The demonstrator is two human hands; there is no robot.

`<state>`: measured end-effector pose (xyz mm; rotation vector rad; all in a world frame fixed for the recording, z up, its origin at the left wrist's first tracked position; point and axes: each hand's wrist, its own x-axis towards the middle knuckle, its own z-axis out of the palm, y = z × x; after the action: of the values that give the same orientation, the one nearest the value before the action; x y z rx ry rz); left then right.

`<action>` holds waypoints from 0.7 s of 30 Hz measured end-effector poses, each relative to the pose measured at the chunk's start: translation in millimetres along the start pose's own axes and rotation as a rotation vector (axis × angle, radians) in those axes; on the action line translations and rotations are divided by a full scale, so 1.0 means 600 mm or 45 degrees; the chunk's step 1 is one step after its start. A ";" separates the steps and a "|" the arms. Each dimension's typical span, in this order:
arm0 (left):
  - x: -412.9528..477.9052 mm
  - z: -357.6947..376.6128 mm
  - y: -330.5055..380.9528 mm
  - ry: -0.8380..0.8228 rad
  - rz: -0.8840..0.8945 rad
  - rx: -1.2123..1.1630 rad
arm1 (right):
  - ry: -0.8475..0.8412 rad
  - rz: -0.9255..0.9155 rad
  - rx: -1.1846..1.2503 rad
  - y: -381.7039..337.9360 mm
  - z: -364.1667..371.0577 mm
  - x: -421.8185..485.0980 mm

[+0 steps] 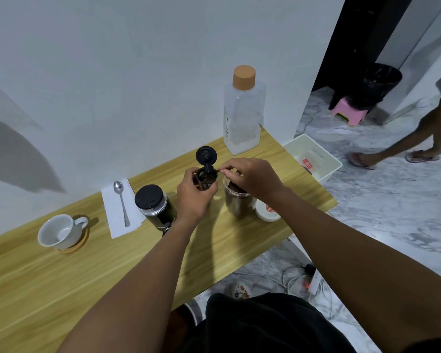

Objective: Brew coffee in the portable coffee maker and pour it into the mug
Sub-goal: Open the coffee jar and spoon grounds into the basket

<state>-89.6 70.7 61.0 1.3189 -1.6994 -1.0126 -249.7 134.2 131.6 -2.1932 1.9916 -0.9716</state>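
The wooden worktop (49, 276) stands against a white wall. At its far right corner stands a tall clear bottle (242, 118) with an orange cap. On the floor, just past the right edge, is a white bin (323, 149).

Near the middle of the worktop stands the black coffee maker body (154, 207), its dark lid on, just left of my left wrist. Under my right hand is an open metal can (236, 205) with something brown inside, and my fingers hide part of its mouth. A white lid (266, 212) lies flat beside the can, toward the right edge.

The white mug (59, 231) stands on a round wooden coaster (77, 244) near the left edge, well apart from both hands. Between the mug and the coffee maker body lies a white napkin (112, 212) with a spoon (121, 203) on it.

My left hand (192, 197) grips the black filter basket (206, 178) above the worktop, fingers curled around its side. Its hinged cap (206, 155) is flipped up toward the wall, and dark grounds show inside. My right hand (252, 179) pinches a thin dark piece (220, 170) at the basket's rim; I cannot tell what it is.
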 end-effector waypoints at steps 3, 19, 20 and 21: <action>0.000 0.000 -0.001 0.001 -0.008 -0.003 | 0.015 -0.024 -0.018 0.001 0.000 0.000; -0.004 0.005 0.002 0.016 -0.018 0.001 | -0.010 0.014 -0.003 0.014 0.007 -0.004; -0.004 0.005 0.002 0.018 -0.023 0.001 | -0.016 0.019 -0.002 0.015 0.008 -0.004; -0.004 0.005 0.003 0.020 -0.025 0.001 | -0.020 0.019 0.000 0.016 0.009 -0.004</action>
<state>-92.5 73.8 60.9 1.3432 -1.6778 -1.0105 -255.7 132.9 122.3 -2.1754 1.9985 -0.9503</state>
